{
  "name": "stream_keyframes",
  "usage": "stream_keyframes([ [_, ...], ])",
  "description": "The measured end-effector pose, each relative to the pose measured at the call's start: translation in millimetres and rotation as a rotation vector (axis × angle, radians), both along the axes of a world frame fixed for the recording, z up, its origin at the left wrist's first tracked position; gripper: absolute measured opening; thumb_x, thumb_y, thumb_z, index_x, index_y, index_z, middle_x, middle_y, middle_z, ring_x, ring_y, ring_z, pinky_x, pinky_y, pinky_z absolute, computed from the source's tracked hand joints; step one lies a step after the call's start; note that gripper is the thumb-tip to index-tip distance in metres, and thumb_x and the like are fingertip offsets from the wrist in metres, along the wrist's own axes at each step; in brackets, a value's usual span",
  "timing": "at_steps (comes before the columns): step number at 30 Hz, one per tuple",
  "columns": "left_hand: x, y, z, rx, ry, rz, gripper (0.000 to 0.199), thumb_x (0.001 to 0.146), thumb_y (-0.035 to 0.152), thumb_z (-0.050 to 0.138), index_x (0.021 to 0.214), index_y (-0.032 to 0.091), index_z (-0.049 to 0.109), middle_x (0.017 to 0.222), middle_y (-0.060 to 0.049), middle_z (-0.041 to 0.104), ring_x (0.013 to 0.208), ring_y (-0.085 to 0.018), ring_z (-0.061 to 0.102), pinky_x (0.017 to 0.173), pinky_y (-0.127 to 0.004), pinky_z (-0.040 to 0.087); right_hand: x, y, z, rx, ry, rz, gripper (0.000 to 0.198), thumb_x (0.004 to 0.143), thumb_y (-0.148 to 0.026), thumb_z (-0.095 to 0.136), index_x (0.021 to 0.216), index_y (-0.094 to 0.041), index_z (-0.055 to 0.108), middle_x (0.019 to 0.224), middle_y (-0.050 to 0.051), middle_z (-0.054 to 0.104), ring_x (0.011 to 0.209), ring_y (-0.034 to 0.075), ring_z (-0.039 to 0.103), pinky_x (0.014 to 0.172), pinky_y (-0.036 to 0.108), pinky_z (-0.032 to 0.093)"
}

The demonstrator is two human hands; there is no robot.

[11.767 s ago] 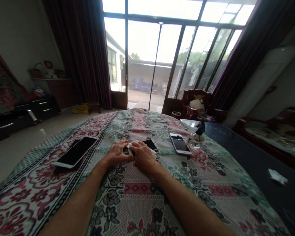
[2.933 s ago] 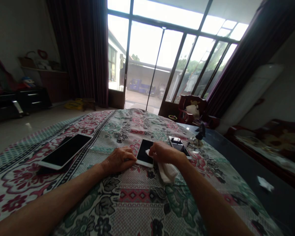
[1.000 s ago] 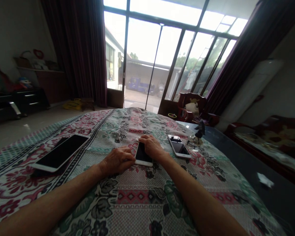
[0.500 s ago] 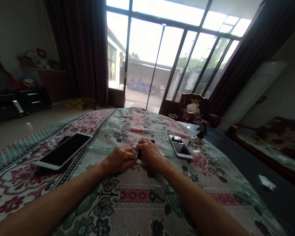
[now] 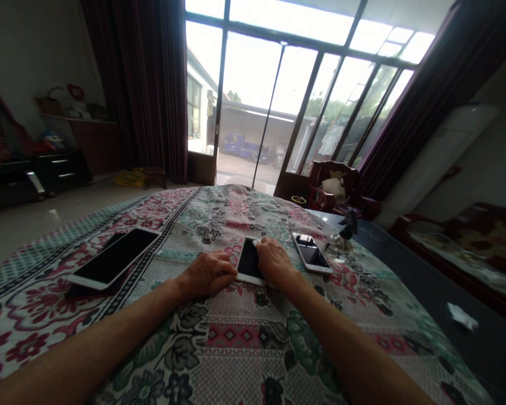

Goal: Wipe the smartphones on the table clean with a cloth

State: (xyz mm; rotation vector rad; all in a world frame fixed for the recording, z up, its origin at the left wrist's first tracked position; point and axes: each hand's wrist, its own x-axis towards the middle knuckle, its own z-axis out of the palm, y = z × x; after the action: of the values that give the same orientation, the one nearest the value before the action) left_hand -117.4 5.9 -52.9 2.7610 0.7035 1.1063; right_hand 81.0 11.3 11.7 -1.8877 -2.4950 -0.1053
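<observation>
A white-framed phone (image 5: 247, 260) with a dark screen lies flat on the patterned cloth in front of me. My left hand (image 5: 208, 274) is closed at its lower left edge, fingertips gripping the white frame. Over the right side of the screen, my right hand (image 5: 275, 263) is bunched around a small white tissue (image 5: 256, 243); only a bit of the tissue shows by the fingertips. To the right lies another white phone (image 5: 312, 254), its screen reflecting the window. On the left, a larger white phone (image 5: 113, 260) rests partly on a dark flat case (image 5: 78, 291).
A floral tablecloth (image 5: 231, 360) covers the table. Beyond the right phone stands a dark bird-like figurine (image 5: 348, 226). A crumpled white tissue (image 5: 462, 316) lies on the dark surface at right. Wooden seats (image 5: 333, 183) and large glass doors are farther back.
My right hand with the tissue has slid right across the phone, uncovering the left part of its screen. My left hand stays at the phone's edge. The view has shifted slightly.
</observation>
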Motion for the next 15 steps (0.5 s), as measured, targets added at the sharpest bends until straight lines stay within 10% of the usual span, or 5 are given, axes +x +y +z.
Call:
stream_keyframes([
  [6, 0.0, -1.7, 2.5, -0.019, 0.017, -0.015, 0.025, 0.094, 0.025, 0.052, 0.078, 0.019, 0.07, 0.074, -0.002, 0.066, 0.069, -0.013, 0.056, 0.069, -0.029, 0.048, -30.2, -27.4, 0.4, -0.073, 0.004, 0.203, 0.022, 0.087, -0.009, 0.051, 0.098, -0.01, 0.07, 0.106, 0.018, 0.064, 0.1, 0.025, 0.055, 0.078, 0.031, 0.044],
  [15, 0.0, -1.8, 1.9, -0.04, 0.021, 0.02, 0.022, 0.092, 0.025, 0.055, 0.08, 0.019, 0.072, 0.072, -0.002, 0.064, 0.07, -0.014, 0.056, 0.066, -0.028, 0.047, 14.7, 25.4, -15.9, 0.077, 0.153, 0.14, 0.037, 0.086, -0.004, 0.042, 0.108, -0.018, 0.068, 0.112, 0.009, 0.066, 0.105, 0.022, 0.056, 0.088, 0.029, 0.04],
])
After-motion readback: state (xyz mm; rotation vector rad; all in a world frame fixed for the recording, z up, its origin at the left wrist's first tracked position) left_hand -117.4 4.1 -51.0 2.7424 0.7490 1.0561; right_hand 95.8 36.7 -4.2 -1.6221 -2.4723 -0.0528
